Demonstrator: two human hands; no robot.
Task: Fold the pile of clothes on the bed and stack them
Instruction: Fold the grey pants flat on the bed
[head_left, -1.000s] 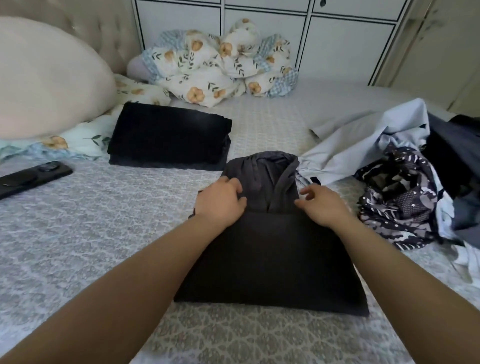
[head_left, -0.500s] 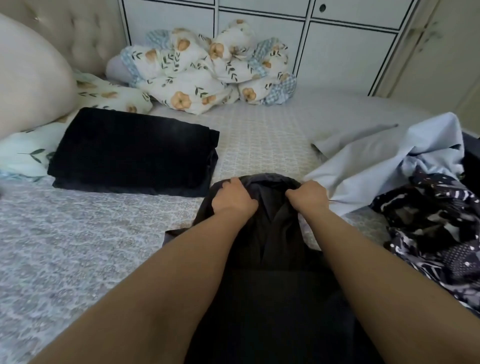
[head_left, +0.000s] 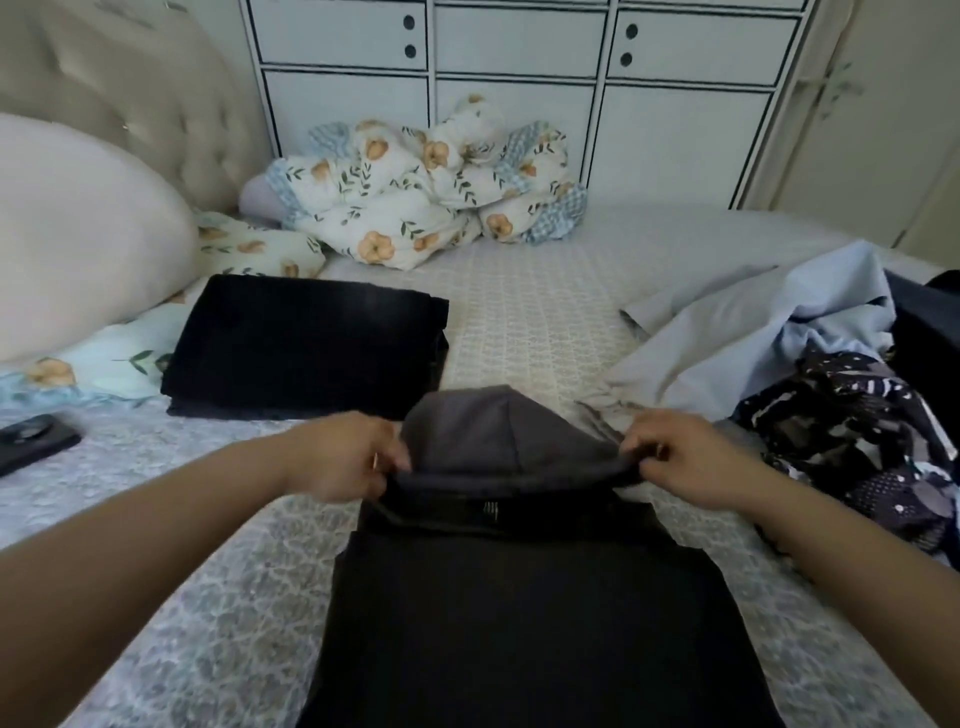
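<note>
Dark grey hoodie (head_left: 519, 587) is lying centre-bottom of frame on the bed (head_left: 524, 312), hood pointing up-frame. Left hand (head_left: 345, 457) is pinching the hood's left edge, right hand (head_left: 685, 460) is pinching its right edge, fingers curled. Folded black garment (head_left: 306, 345) is sitting centre left. Unfolded clothes pile (head_left: 810, 364) is lying at right. Phone (head_left: 31, 441) is resting at left edge.

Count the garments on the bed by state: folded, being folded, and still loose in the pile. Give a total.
Folded: 1, the black stack
Being folded: 1, the hoodie, held by left hand and right hand
Loose: at least 3: blue shirt, patterned garment, dark garment
Total: at least 5
</note>
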